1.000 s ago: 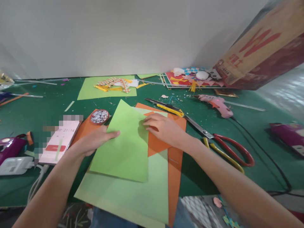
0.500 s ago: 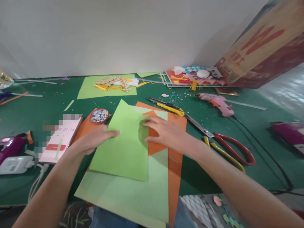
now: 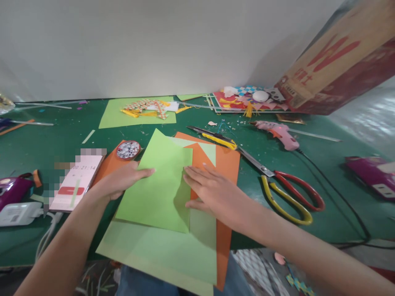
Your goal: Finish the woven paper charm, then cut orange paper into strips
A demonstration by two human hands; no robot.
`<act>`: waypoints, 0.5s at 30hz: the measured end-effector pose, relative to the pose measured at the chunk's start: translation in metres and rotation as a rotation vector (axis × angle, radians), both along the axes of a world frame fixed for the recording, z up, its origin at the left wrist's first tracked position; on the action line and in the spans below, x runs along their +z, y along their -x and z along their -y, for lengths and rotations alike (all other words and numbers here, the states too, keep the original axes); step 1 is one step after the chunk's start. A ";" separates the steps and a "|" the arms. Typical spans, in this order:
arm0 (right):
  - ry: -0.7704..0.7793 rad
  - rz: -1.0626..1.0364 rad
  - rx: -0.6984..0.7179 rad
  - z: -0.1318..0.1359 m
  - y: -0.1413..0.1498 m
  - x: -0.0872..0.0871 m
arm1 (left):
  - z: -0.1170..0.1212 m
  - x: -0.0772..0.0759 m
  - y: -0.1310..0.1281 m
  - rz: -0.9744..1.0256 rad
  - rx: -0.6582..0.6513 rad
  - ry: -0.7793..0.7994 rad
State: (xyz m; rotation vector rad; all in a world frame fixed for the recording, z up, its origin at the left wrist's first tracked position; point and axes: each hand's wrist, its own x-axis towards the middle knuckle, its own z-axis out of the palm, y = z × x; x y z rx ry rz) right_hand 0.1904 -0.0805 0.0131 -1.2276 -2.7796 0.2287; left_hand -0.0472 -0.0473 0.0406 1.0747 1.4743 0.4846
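My left hand grips the left edge of a bright green paper, its thumb lying on top and the other fingers out of sight beneath. My right hand rests with outstretched fingers along that paper's right edge, over a smaller orange piece that partly shows from under the green. Below these lies a larger pale green sheet, its front end reaching past the table edge. A long orange sheet sticks out under it on the right.
Right of the papers lie scissors, a yellow craft knife and a pink glue gun. On the left are a phone and a round container of googly eyes. Woven paper crafts and a paper bag stand farther back.
My right hand has slid toward me down the green paper's right edge, its fingers now flatter. More of the orange piece's top shows. My left hand keeps its hold.
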 end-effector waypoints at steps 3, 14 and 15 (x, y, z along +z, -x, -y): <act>0.028 -0.014 0.010 0.008 0.000 -0.003 | 0.000 0.002 -0.001 -0.019 -0.045 0.051; 0.054 0.035 -0.037 0.019 0.008 -0.017 | -0.001 0.005 -0.005 -0.100 -0.038 0.050; 0.049 0.040 -0.031 0.018 0.007 -0.015 | -0.001 0.005 -0.005 -0.085 -0.028 0.062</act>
